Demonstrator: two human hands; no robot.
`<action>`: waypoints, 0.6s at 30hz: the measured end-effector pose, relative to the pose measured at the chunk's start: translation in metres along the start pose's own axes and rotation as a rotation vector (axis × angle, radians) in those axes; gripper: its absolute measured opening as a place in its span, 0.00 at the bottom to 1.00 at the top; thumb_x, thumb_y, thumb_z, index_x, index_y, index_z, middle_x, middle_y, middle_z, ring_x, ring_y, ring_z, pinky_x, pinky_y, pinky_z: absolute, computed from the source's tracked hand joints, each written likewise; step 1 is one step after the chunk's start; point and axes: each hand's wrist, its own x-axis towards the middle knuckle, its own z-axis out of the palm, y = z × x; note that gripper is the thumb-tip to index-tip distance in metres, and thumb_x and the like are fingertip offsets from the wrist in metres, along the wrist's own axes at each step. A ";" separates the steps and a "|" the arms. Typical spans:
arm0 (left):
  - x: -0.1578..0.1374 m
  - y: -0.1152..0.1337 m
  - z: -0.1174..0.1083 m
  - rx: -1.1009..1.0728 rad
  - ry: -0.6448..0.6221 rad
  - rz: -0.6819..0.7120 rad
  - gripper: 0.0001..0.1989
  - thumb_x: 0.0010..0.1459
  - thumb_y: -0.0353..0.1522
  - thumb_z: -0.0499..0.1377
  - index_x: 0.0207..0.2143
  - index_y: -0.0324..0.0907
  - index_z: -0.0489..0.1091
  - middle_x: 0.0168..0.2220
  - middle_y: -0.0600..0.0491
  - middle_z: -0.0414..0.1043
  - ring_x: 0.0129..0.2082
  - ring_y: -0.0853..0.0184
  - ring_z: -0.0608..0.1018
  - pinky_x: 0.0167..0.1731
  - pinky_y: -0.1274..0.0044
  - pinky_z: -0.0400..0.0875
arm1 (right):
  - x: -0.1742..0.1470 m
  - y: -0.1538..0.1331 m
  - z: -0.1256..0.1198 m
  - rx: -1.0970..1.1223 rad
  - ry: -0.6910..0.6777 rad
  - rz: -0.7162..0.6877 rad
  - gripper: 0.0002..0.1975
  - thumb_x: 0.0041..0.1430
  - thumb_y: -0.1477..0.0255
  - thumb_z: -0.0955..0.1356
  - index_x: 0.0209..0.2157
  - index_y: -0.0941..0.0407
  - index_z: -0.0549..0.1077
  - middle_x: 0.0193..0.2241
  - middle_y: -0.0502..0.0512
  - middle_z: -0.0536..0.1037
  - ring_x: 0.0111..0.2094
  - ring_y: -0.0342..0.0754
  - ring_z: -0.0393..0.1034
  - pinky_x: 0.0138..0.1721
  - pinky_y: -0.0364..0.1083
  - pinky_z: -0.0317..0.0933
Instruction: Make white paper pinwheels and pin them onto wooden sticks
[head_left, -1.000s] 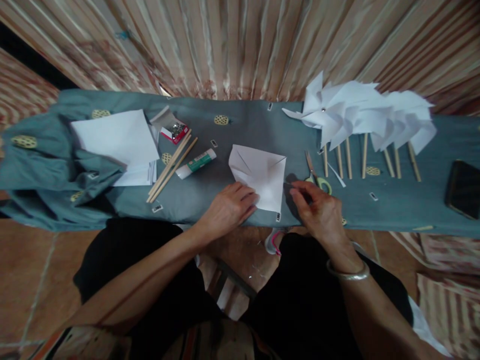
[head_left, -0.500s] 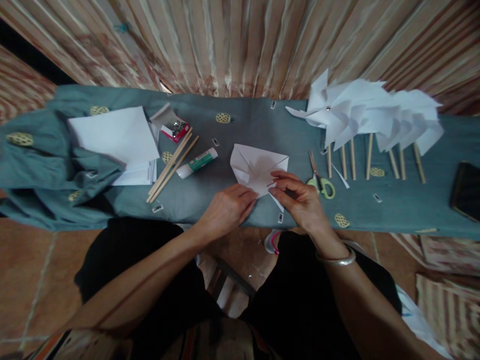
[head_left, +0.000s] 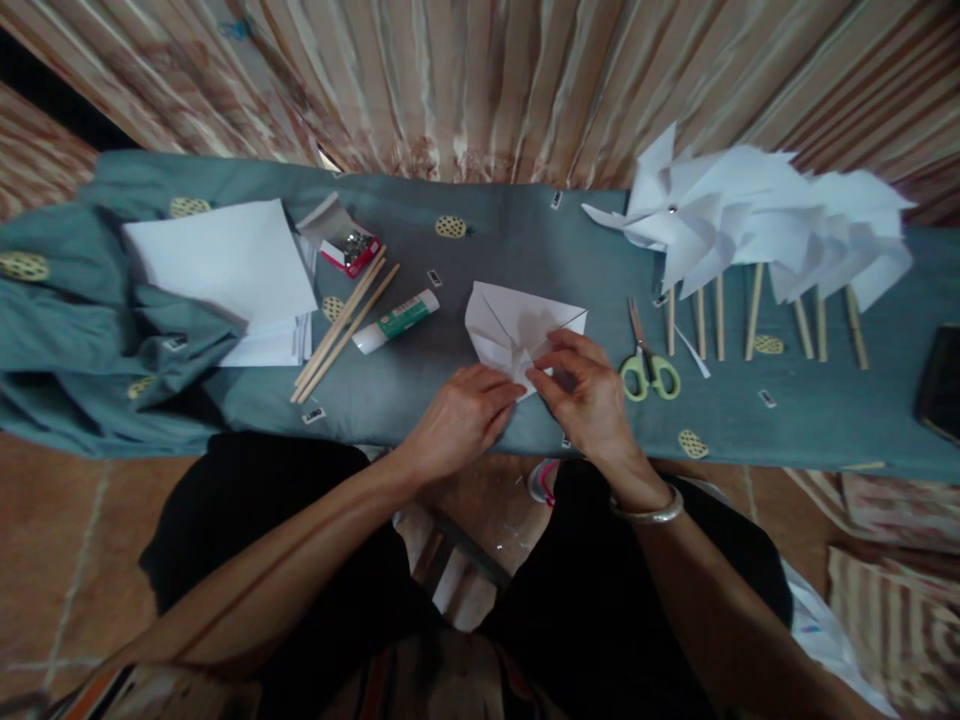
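A white paper sheet (head_left: 525,312) with slits running in from its corners lies in front of me, its near and left parts curled inward. My left hand (head_left: 466,415) is closed on its near edge, fingertips pressed on the paper. At its near right side, my right hand (head_left: 581,390) pinches a paper corner near the sheet's middle; the fingers partly hide that corner. Just right of this hand rest scissors (head_left: 646,365) with light green handles. A glue stick (head_left: 396,321) lies to the left of the sheet.
Finished paper pinwheels (head_left: 750,215) on sticks overlap at the right back. On the left are wooden sticks (head_left: 341,330), an open red box of pins (head_left: 351,248) and stacked white paper (head_left: 225,260). A dark phone (head_left: 941,385) sits at the right edge of the cloth-covered table (head_left: 510,240).
My right hand has moved inward to the left, bringing the near right paper corner towards the sheet's middle. My left hand stays on the near edge. The view has shifted slightly.
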 end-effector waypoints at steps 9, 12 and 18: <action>0.001 0.000 -0.001 -0.048 -0.020 -0.043 0.12 0.64 0.29 0.53 0.44 0.38 0.74 0.39 0.47 0.77 0.42 0.63 0.76 0.44 0.68 0.73 | -0.001 0.000 0.000 -0.005 -0.011 -0.015 0.05 0.59 0.68 0.68 0.33 0.52 0.77 0.50 0.56 0.75 0.54 0.55 0.67 0.58 0.60 0.60; 0.002 0.000 -0.002 -0.049 -0.028 -0.045 0.11 0.64 0.29 0.53 0.43 0.38 0.74 0.39 0.47 0.77 0.42 0.63 0.77 0.45 0.68 0.73 | -0.002 -0.001 0.000 -0.029 -0.011 -0.025 0.05 0.59 0.68 0.68 0.33 0.53 0.77 0.50 0.57 0.75 0.54 0.55 0.67 0.57 0.58 0.61; 0.004 -0.002 -0.002 -0.065 -0.031 -0.040 0.11 0.63 0.29 0.53 0.43 0.38 0.74 0.37 0.48 0.77 0.40 0.63 0.77 0.43 0.69 0.73 | -0.002 -0.002 0.001 -0.050 0.001 -0.050 0.06 0.60 0.67 0.67 0.33 0.52 0.77 0.49 0.57 0.75 0.52 0.55 0.68 0.55 0.58 0.63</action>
